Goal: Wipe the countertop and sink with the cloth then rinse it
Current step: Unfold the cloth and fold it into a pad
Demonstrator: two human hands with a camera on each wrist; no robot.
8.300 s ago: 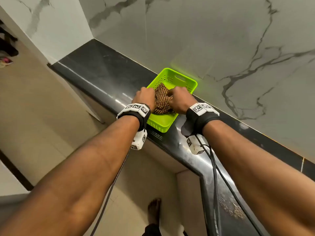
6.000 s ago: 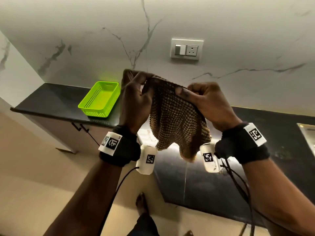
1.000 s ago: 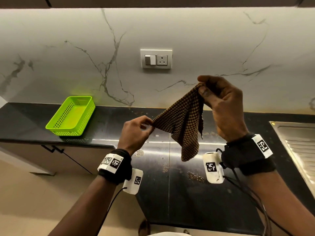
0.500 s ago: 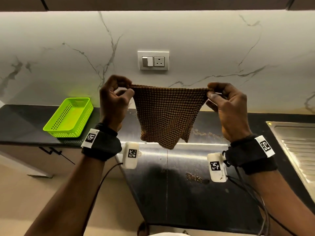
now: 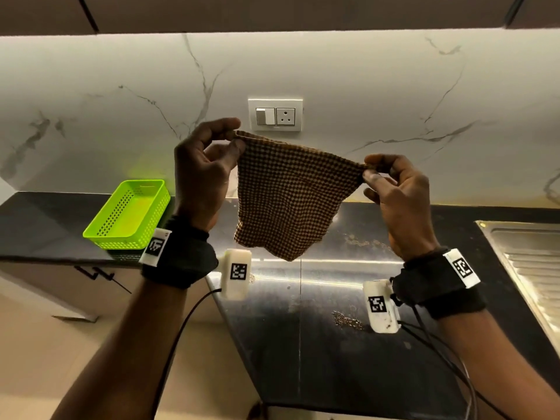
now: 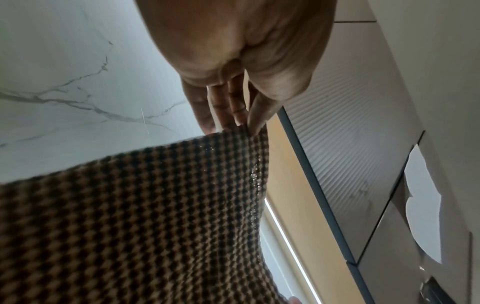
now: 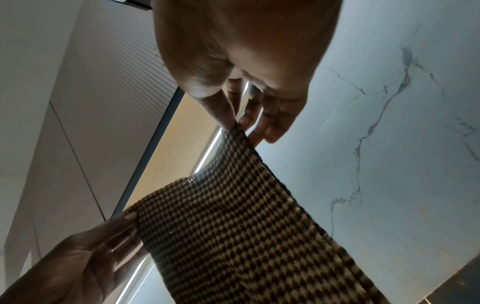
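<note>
A brown-and-black checked cloth (image 5: pixel 288 198) hangs spread in the air above the black countertop (image 5: pixel 333 359). My left hand (image 5: pixel 233 140) pinches its upper left corner, and my right hand (image 5: pixel 368 171) pinches the upper right corner, a little lower. In the left wrist view the fingertips (image 6: pixel 249 125) nip the cloth (image 6: pixel 145 222) at its edge. From the right wrist, thumb and fingers (image 7: pixel 233 125) pinch a corner of the cloth (image 7: pixel 233 236), with the left hand (image 7: pixel 78 257) at the far corner. The steel sink (image 5: pixel 533 262) lies at the right.
A lime green perforated basket (image 5: pixel 127 216) stands on the counter at the left. Crumbs (image 5: pixel 347 321) lie scattered on the counter below the cloth. A switch and socket plate (image 5: pixel 275 115) sits on the marble wall. Wrist cables (image 5: pixel 439 344) trail from both arms.
Both hands have kept their pinch on the cloth's top corners. The left hand has risen slightly and the right has dropped, so the top edge now slopes down to the right.
</note>
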